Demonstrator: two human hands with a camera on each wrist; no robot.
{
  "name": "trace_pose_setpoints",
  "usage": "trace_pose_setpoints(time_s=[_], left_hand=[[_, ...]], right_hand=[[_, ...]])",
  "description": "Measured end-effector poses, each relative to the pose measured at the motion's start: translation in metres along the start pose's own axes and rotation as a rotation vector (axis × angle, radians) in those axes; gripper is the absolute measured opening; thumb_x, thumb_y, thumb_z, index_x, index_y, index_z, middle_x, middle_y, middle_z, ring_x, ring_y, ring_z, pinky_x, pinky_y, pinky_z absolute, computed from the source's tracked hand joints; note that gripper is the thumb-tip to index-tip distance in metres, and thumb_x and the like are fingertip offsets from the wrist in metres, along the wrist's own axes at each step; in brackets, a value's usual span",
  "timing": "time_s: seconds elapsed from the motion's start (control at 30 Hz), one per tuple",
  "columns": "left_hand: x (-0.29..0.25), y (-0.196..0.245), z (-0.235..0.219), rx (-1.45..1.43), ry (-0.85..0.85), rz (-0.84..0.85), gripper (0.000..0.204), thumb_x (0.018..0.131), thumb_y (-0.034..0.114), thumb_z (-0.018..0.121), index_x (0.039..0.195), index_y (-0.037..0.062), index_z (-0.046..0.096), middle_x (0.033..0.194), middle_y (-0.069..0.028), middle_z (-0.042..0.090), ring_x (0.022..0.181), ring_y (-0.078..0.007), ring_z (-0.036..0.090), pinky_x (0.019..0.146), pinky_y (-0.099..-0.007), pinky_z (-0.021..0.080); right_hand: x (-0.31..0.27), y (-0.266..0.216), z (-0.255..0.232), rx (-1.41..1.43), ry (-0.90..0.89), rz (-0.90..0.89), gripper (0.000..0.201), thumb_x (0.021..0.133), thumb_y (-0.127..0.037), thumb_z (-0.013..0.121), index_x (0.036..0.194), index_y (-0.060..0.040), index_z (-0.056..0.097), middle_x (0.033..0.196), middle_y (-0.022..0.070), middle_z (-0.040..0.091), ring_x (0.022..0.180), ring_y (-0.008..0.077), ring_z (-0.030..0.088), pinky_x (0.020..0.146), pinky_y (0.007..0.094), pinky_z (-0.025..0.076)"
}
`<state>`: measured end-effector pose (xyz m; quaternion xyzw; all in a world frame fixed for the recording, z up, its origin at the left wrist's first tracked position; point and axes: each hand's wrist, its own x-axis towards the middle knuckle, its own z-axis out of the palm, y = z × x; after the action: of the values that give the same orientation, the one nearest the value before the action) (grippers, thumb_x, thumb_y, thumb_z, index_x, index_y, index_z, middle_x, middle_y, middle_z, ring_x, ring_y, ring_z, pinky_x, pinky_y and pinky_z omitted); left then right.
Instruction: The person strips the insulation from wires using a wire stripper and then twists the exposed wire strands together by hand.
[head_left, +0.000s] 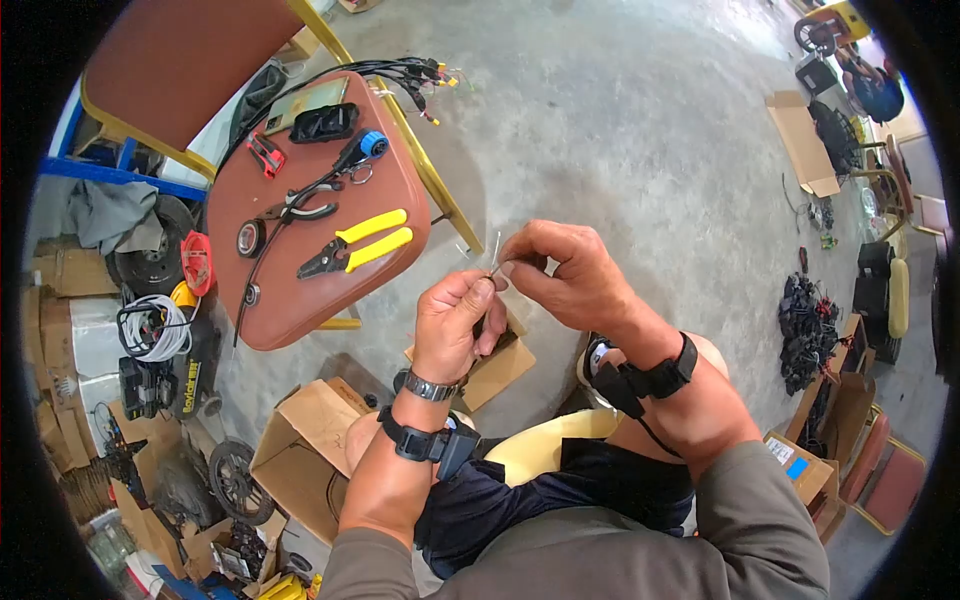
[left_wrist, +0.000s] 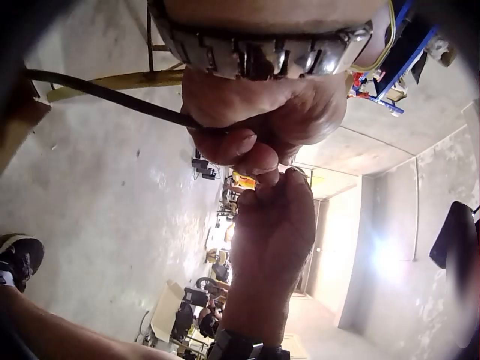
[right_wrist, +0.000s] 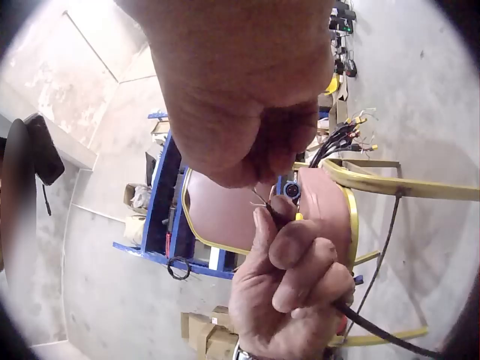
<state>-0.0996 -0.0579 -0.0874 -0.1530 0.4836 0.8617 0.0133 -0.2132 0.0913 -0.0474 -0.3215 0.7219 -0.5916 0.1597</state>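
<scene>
My left hand (head_left: 452,318) grips a black cable (left_wrist: 112,96) near its end, and the cable trails out from the heel of that hand. Thin wires (right_wrist: 259,199) stick out past the left thumb and forefinger. Right above them, my right hand (head_left: 570,268) pinches at the wire ends with thumb and forefinger. One pale wire (head_left: 498,243) stands up between the two hands in the head view. The right fingertips hide part of the wires.
On a brown chair seat (head_left: 295,310) at left lie yellow-handled wire strippers (head_left: 372,226), pliers (head_left: 315,212), a tape roll (head_left: 251,238) and a cable with a blue connector (head_left: 373,144). A cardboard box (head_left: 295,470) stands below left. Black cables (head_left: 805,330) lie on the floor at right.
</scene>
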Motion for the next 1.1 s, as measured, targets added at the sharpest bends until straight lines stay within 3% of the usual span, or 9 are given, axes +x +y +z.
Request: trace_pose_setpoints(time_s=[0.2, 0.5, 1.1], left_hand=[[-0.0006, -0.0003, 0.0003, -0.032, 0.015, -0.075, 0.025, 0.099, 0.027, 0.057, 0.099, 0.0034, 0.064, 0.063, -0.0063, 0.059, 0.042, -0.0092, 0.045, 0.039, -0.0208, 0.029], [-0.0016, 0.0015, 0.0007, -0.042, -0.005, -0.043, 0.025, 0.1, 0.027, 0.056, 0.099, 0.0032, 0.064, 0.063, -0.0066, 0.059, 0.042, -0.0095, 0.045, 0.038, -0.0212, 0.03], [-0.0011, -0.0008, -0.0021, -0.097, -0.059, -0.114, 0.027, 0.098, 0.027, 0.059, 0.096, 0.0015, 0.065, 0.063, -0.0087, 0.06, 0.04, -0.011, 0.045, 0.036, -0.0219, 0.031]], right_hand=[[-0.0004, 0.0047, 0.0015, -0.041, 0.01, -0.063, 0.01, 0.078, -0.007, 0.067, 0.085, -0.0007, 0.065, 0.074, 0.0121, 0.063, 0.064, 0.0249, 0.064, 0.061, 0.0328, 0.051], [-0.0006, 0.0041, 0.0003, -0.043, -0.033, -0.023, 0.01, 0.078, -0.006, 0.068, 0.086, -0.001, 0.064, 0.074, 0.0121, 0.063, 0.064, 0.022, 0.064, 0.06, 0.0317, 0.051], [-0.0018, 0.003, -0.0056, -0.07, -0.041, -0.069, 0.009, 0.078, -0.007, 0.068, 0.086, -0.0026, 0.066, 0.073, 0.0127, 0.066, 0.065, 0.0252, 0.066, 0.061, 0.0335, 0.052]])
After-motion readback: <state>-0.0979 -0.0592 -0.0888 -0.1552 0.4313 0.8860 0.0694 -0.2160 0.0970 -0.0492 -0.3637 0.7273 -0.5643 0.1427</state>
